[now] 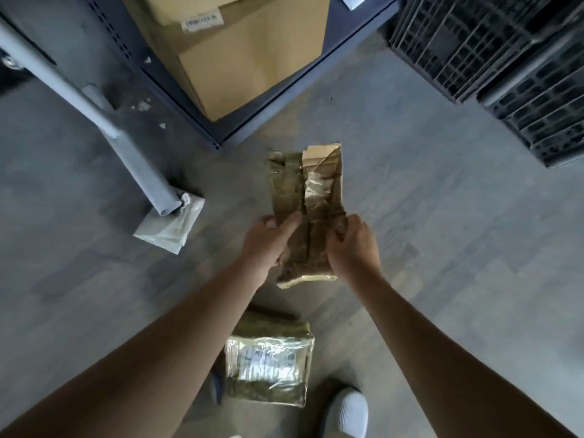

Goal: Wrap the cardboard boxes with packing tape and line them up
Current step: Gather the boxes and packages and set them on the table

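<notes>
A crumpled, flattened cardboard box (308, 197), partly covered in glossy clear tape, is held out in front of me above the floor. My left hand (268, 240) grips its near left edge, thumb laid across the top. My right hand (352, 248) grips the near right edge with curled fingers. Below my arms, a second taped box (270, 363) with a white label lies on the floor by my feet. No tape roll is in view.
A dark metal shelf (221, 134) with a large cardboard carton (249, 58) stands ahead. Black plastic crates (505, 64) are stacked at the upper right. A grey rolled tube (132, 159) rests on a grey poly mailer (170, 226) at left. My white shoe (347, 412) is at the bottom.
</notes>
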`<state>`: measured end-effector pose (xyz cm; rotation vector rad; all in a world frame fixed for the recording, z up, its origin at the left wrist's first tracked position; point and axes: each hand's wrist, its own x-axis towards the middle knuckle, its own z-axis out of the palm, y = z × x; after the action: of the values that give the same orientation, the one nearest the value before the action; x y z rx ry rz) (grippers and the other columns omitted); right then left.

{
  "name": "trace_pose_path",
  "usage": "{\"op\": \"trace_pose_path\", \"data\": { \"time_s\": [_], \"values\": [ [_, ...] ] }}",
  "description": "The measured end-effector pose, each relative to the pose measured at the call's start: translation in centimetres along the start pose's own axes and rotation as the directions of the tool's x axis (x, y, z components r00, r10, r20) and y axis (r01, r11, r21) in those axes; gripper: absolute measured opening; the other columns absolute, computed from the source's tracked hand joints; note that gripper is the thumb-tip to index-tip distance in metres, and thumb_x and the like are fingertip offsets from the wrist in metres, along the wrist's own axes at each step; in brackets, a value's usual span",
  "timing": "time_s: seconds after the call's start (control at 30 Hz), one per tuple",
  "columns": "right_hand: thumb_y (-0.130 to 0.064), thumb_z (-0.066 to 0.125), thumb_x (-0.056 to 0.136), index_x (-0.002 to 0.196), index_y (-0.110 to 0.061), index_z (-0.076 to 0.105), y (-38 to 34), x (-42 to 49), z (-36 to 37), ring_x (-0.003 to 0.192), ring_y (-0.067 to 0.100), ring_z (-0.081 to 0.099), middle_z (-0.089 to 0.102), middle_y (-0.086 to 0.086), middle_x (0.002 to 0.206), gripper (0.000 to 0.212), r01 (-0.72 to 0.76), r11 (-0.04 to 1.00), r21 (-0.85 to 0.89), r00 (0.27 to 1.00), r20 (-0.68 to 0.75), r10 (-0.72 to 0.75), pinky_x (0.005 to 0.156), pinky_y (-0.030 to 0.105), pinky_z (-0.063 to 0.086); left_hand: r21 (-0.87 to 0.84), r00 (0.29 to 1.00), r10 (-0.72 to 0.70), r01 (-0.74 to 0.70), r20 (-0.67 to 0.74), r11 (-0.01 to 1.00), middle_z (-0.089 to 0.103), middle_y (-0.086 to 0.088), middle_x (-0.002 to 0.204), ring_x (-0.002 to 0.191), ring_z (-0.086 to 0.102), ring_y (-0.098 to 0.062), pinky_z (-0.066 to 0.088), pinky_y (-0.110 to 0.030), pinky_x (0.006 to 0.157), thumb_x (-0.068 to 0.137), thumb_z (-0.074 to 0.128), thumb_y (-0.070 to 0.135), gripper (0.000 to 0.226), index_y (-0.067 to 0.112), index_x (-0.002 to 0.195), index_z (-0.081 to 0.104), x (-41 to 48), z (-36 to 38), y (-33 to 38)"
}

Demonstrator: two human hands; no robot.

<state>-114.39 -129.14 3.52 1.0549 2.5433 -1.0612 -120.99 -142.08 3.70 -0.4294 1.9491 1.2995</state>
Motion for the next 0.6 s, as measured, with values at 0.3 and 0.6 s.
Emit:
{"op": "trace_pose_path", "data": {
  "time_s": [0.3, 0.6],
  "values": [
    [-0.073, 0.052, 0.079, 0.117, -0.022, 0.043, -15.0, -14.3, -17.5, 0.091, 0.027, 0.060, 0.059, 0.002, 0.107, 0.065, -0.006, 0.999, 0.046, 0.987, 0.158, -0.001, 0.079, 0.042, 0.050, 0.321, 0.966, 0.246, -0.210, -0.075, 0.923, 0.057, 0.008, 0.052, 0.051, 0.055, -0.008, 0.042, -0.027, 0.051, 0.085, 0.066, 0.026, 0.028, 0.019, 0.060, 0.057, -24.5, -7.8, 12.0],
    [-0.064, 0.052, 0.086, 0.117, -0.018, 0.046, -27.5, -25.6, -29.0, 0.075, 0.017, 0.057, 0.061, 0.000, 0.096, 0.056, 0.329, 0.944, -0.036, 0.922, 0.227, -0.313, 0.061, 0.030, 0.049, 0.415, 0.886, 0.346, -0.202, -0.308, 0.887, 0.048, 0.002, 0.047, 0.046, 0.047, -0.010, 0.031, -0.022, 0.043, 0.080, 0.063, 0.024, 0.033, 0.013, 0.055, 0.046, -42.6, -16.9, 20.4]
  ]
}}
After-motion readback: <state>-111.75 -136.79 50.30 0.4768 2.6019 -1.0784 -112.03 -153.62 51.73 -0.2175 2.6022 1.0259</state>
